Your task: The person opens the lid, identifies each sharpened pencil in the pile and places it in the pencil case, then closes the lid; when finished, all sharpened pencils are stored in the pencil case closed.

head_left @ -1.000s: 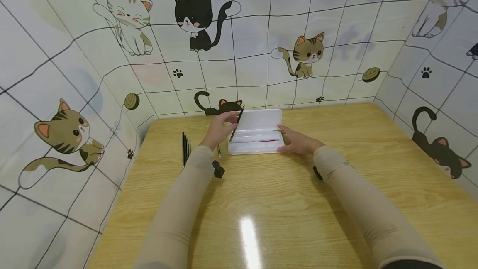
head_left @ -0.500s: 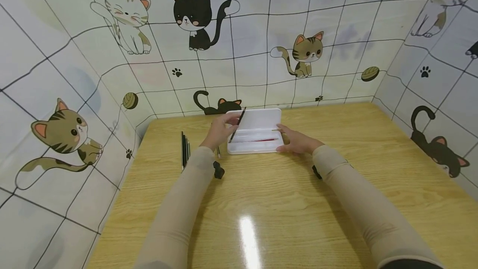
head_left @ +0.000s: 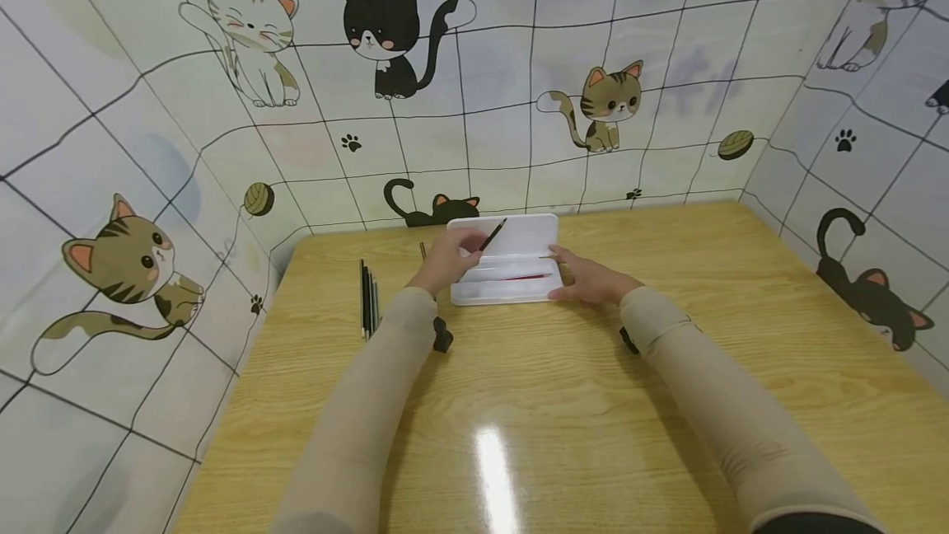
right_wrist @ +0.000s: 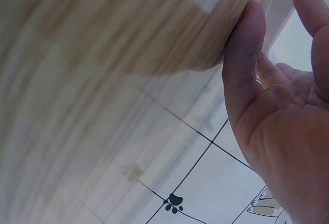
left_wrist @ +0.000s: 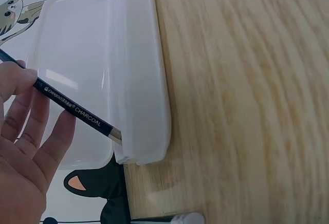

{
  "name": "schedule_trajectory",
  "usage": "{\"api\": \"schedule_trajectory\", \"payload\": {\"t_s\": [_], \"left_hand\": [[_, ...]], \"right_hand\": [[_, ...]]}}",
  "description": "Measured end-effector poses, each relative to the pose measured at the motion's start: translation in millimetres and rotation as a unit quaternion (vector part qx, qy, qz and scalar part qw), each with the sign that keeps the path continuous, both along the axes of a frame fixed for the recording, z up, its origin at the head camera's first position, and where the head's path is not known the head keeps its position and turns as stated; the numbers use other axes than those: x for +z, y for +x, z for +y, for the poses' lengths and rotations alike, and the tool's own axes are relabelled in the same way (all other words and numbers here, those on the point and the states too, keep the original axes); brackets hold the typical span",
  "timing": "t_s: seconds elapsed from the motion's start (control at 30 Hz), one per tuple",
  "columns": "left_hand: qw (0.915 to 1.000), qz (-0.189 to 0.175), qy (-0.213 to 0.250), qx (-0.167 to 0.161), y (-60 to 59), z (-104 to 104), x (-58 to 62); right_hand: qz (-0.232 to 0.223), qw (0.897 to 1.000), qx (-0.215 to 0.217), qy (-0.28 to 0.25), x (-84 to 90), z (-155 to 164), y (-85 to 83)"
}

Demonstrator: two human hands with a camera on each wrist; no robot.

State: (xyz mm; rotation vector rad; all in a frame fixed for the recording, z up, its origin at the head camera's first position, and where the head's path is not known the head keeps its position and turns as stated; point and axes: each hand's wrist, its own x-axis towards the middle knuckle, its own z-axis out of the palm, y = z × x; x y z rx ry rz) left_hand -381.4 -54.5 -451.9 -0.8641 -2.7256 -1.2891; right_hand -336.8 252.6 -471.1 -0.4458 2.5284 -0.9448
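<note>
My left hand pinches a dark charcoal pencil between thumb and fingers. It slants over the open white plastic pencil case, its silvery end at the tray's edge in the left wrist view and its other end pointing up over the lid. A thin red stick, perhaps a pencil, lies in the tray. At the case's right end, my right hand holds the tray, thumb at the front corner and fingers at the back. In the right wrist view its fingertips are partly hidden.
Several dark pencils lie side by side on the wooden table, left of my left arm. Another thin stick shows behind the left hand, mostly covered. A cat-patterned cloth wall stands close behind the case.
My left hand has moved slightly right, and the charcoal pencil has tilted further, its upper end swinging right over the lid. My right hand stays on the case.
</note>
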Motion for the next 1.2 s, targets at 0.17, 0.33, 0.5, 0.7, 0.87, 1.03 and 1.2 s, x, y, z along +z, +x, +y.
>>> {"api": "schedule_trajectory", "payload": {"t_s": [0.17, 0.33, 0.5, 0.7, 0.87, 1.03, 1.2], "left_hand": [[0.9996, 0.001, -0.029, -0.008, -5.0, 4.1, -0.7], [0.9991, -0.002, -0.04, -0.015, -7.1, 6.0, -1.9], [0.9986, -0.008, -0.05, -0.012, -7.2, 8.8, -1.9], [0.9967, 0.001, -0.079, -0.019, -7.9, 12.9, -4.5], [0.9962, 0.001, -0.083, -0.026, -8.3, 14.3, -6.4], [0.9959, -0.009, -0.086, -0.025, -8.5, 15.1, -7.9], [0.9951, -0.011, -0.096, -0.021, -8.4, 17.0, -7.9]], "right_hand": [[-0.003, 1.0, 0.001, -0.001, 1.0, -0.2, -0.1], [-0.003, 1.0, 0.001, 0.002, 1.6, 0.0, -0.8], [-0.001, 1.0, 0.002, 0.004, 2.6, 0.5, -1.5], [0.0, 1.0, 0.0, 0.001, -0.5, 0.7, -1.4], [-0.001, 1.0, -0.002, 0.005, -1.2, 1.4, -0.4], [-0.001, 1.0, -0.004, 0.009, 0.2, 0.7, 0.2], [-0.002, 1.0, -0.002, 0.007, 1.0, -0.8, 0.4]]}}
